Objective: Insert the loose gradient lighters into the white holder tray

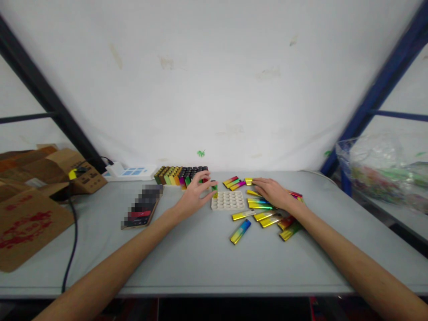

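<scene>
The left hand's fingertips (210,182) were bent around a small green and yellow stick (214,190) standing at the far left corner of the white tray (228,201). Whether they really gripped it or only touched it, I could not tell, because the spot was small and blurred. The left hand (195,196) lay just left of the tray.

The right hand (272,192) lay flat just right of the tray, with its fingers stretched and open. Their tips touched one yellow stick (248,181) behind the tray's far right corner.

There was one tray, and its round holes were too small to count. Around its right and near sides lay loose coloured sticks (264,217). I counted about fourteen, but some were hidden under the right hand. One blue and yellow stick (240,231) lay alone nearest to the person.

Behind the tray, to its left, stood one row of upright sticks (182,175), too tightly packed to count. Left of the tray lay one phone (143,207) with a blurred screen. Farther left were cardboard boxes (26,218), cut off by the picture's edge. Far right of the tray sat one plastic bag (381,169), its contents unclear.
</scene>
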### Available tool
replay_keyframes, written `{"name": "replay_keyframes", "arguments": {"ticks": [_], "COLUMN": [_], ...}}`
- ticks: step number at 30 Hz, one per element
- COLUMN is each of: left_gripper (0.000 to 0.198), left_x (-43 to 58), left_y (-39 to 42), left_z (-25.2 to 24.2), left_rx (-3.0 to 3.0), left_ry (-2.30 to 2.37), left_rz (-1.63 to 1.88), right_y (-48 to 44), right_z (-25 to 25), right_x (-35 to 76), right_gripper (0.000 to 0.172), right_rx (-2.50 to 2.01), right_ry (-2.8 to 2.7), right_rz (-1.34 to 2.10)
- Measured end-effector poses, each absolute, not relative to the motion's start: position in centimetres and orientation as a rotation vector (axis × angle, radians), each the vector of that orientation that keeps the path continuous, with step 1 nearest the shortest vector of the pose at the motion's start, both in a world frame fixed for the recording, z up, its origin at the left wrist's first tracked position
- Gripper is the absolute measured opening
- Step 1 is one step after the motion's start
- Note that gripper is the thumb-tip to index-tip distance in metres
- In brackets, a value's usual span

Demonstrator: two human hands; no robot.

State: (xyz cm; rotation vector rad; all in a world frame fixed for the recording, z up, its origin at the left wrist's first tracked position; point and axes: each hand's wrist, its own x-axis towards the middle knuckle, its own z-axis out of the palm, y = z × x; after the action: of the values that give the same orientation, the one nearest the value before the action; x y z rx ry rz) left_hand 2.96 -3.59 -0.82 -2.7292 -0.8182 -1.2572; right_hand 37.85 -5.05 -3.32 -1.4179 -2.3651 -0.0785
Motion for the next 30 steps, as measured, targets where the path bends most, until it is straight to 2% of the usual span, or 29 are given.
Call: {"name": "replay_keyframes", "arguments": {"ticks": [8,16,23,26,30], "left_gripper": [0.036,0.043,0.042,0.038,0.032], "left_x": [3.3,3.4,3.5,3.5,3.4], "left_y": [-3.3,-3.5,-4.4,-4.5,-4.5], "left_z": [-2.8,-2.7,-2.0,-1.7,-1.5], "left_rx": [-3.039,-2.986,-2.789,-2.714,-2.681], "left_ry": [-1.09,-1.066,-0.976,-0.946,-0.933], "left_rz": [-1.267,-1.194,-1.242,-1.301,-1.357], "right_y": [-5.1,-5.1,-6.1,-6.7,-7.9], "right_z": [-2.2,-2.7,-1.9,-0.9,0.2], "right_x": [38.2,38.6,37.3,36.5,35.0], "right_gripper": [0.021,0.021,0.026,0.026,0.036], "right_rx": [-1.427,-1.542,-1.363,-1.27,-1.19], "right_ry": [-2.352,-2.343,-2.11,-1.922,-1.604], "right_rz": [-0.01,0.063,-0.015,0.173,0.716]}}
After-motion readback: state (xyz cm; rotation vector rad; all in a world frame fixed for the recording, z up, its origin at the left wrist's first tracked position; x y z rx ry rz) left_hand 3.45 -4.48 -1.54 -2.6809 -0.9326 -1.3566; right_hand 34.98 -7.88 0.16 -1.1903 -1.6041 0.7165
